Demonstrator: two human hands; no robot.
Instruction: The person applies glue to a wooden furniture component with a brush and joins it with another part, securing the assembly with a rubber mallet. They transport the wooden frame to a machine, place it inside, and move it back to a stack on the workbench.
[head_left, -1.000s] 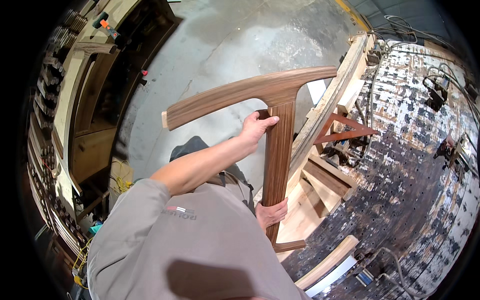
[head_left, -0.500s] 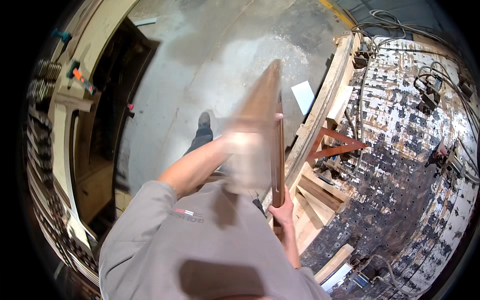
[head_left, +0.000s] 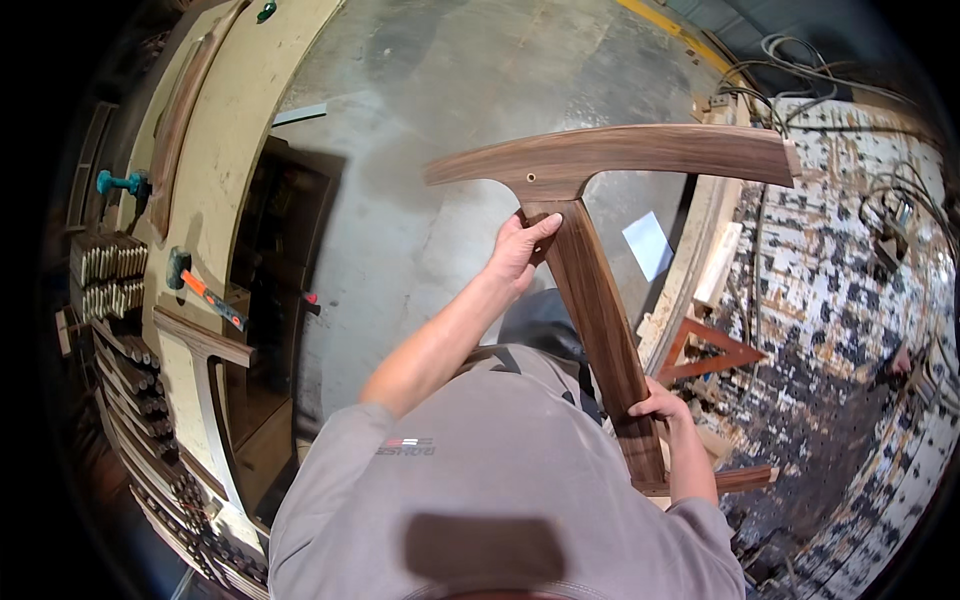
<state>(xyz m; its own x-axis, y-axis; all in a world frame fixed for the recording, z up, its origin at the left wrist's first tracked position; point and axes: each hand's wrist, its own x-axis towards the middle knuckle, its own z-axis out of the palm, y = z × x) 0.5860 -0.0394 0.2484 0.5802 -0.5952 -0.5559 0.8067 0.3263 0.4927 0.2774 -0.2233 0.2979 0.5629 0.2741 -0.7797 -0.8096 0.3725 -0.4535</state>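
A dark brown wooden frame piece (head_left: 597, 290) spans the space before me, with a long, gently curved crossbar at its far end and a straight post running back toward my right side. One small round hole shows in the crossbar near the joint. My left hand (head_left: 520, 246) grips the post just below that joint, thumb on top. Lower down the post, my right hand (head_left: 662, 402) is wrapped round its edge. A shorter wooden bar at the post's near end sticks out past my right forearm.
On the left bench (head_left: 215, 110) lie a mallet with an orange handle (head_left: 210, 298), a teal tool (head_left: 122, 183) and stacked wooden parts (head_left: 108, 275). To the right stands a paint-worn perforated table (head_left: 840, 290) with a reddish triangle (head_left: 712, 350) and cables. A white sheet (head_left: 648, 246) lies on the floor.
The wooden piece, blurred and seen nearly edge-on before, has been turned so its broad face and crossbar show. Both hands still hold it. My view has shifted slightly.
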